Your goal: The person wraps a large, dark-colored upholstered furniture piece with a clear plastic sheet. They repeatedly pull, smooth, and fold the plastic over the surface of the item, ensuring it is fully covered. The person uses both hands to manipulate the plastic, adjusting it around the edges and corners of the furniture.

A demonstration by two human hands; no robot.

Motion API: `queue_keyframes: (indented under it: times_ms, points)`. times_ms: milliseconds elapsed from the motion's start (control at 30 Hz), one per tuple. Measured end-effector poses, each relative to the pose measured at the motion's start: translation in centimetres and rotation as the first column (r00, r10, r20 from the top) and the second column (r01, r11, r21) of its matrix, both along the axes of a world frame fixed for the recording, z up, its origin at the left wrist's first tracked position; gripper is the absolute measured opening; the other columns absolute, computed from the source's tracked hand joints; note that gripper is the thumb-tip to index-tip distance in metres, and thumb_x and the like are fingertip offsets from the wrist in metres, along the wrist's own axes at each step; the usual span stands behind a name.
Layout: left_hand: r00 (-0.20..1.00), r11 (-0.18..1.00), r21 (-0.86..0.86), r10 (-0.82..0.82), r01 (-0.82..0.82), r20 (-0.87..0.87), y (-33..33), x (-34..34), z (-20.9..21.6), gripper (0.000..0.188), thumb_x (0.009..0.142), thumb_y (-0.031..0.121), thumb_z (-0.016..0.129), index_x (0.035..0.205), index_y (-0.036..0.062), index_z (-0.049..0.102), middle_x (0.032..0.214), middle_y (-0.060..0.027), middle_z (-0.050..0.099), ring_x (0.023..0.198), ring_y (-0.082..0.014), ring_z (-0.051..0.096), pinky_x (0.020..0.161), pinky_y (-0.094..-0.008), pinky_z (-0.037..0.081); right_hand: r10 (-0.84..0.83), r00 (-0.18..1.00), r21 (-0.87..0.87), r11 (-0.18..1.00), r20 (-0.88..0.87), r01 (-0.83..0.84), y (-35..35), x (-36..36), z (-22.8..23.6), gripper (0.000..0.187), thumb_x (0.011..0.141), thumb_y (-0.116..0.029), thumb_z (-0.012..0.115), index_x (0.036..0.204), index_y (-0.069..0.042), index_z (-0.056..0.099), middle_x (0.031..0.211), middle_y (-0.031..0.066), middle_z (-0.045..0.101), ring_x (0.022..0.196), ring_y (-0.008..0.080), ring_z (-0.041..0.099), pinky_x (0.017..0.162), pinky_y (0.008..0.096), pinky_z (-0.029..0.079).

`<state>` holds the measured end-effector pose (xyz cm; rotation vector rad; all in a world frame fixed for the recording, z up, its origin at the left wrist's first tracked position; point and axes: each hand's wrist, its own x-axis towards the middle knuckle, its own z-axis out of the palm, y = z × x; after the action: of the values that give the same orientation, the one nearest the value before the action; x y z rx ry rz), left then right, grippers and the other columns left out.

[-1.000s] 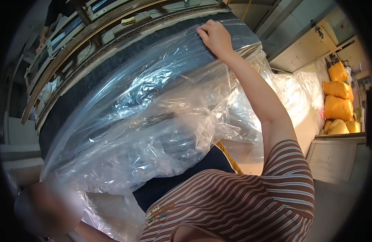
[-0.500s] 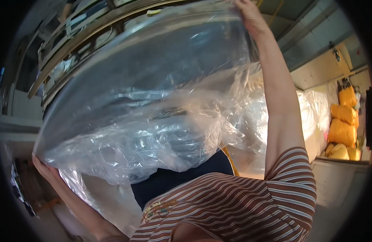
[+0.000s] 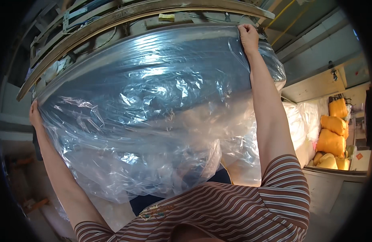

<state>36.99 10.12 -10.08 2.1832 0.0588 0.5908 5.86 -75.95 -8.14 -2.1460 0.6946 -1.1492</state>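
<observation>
A wide sheet of clear plastic film [image 3: 153, 80] stretches between my two hands, shiny and wrinkled. Its far edge is pulled fairly straight, while the near part hangs in loose folds against my front. At the far left my left hand [image 3: 35, 113] is closed on one end of that edge. My right hand [image 3: 249, 37], at the far right, pinches the other end with the arm reached out. A dark surface shows through the upper part of the film; I cannot tell exactly what it is.
A long wooden rail [image 3: 125, 15] curves across the far side, with a small yellow piece [image 3: 166, 17] behind the film's edge. More bunched clear plastic [image 3: 302, 121] lies to the right. Beyond it several orange-yellow bundles [image 3: 331, 141] are stacked near a wooden panel [image 3: 319, 84].
The film has been spread out and lowered flatter along the rail. My left hand has moved away from me, and my right hand has come down slightly in view.
</observation>
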Motion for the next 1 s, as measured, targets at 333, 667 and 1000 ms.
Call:
queue_keyframes:
  times_ms: [333, 667, 1000]
  points:
    - [0.986, 0.953, 0.255, 0.162, -0.163, 0.026, 3.6, 5.2, -2.2, 0.041, 0.085, 0.037, 0.063, 0.095, -0.0022, 0.068, 0.089, -0.0088, 0.066, 0.084, -0.0142, 0.056, 0.080, -0.0259, 0.042, -0.165, 0.986, -0.162, 0.974, -0.009, 0.161, 1.0, 0.6, 0.4, 0.036, 0.074, -0.026, 0.068, 0.094, -0.001, 0.051, 0.104, 0.0184, 0.046, 0.098, 0.0311, 0.048, 0.089, 0.0373, 0.039]
    - [0.998, 0.999, -0.028, -0.020, 0.018, -0.065, 7.9, 5.3, -1.8, 0.047, 0.094, 0.037, 0.048, 0.110, -0.0048, 0.063, 0.107, -0.0154, 0.064, 0.099, -0.0209, 0.058, 0.088, -0.0315, 0.042, -0.129, 0.987, -0.062, 0.989, 0.100, 0.136, 0.6, 0.5, 1.1, 0.040, 0.086, -0.035, 0.060, 0.089, 0.003, 0.050, 0.102, 0.0231, 0.047, 0.098, 0.0362, 0.044, 0.092, 0.0415, 0.034]
    - [0.996, 0.890, -0.455, -0.072, 0.037, -0.060, 6.1, -11.3, 12.7, 0.053, 0.093, 0.034, 0.055, 0.134, 0.0020, 0.047, 0.136, -0.0113, 0.048, 0.123, -0.0226, 0.046, 0.104, -0.0329, 0.035, 0.066, 0.941, 0.709, 0.640, 0.332, -0.295, 12.3, -5.4, 3.0, 0.028, 0.089, -0.026, 0.058, 0.092, 0.001, 0.052, 0.087, 0.0080, 0.049, 0.075, 0.0164, 0.050, 0.066, 0.0270, 0.043]
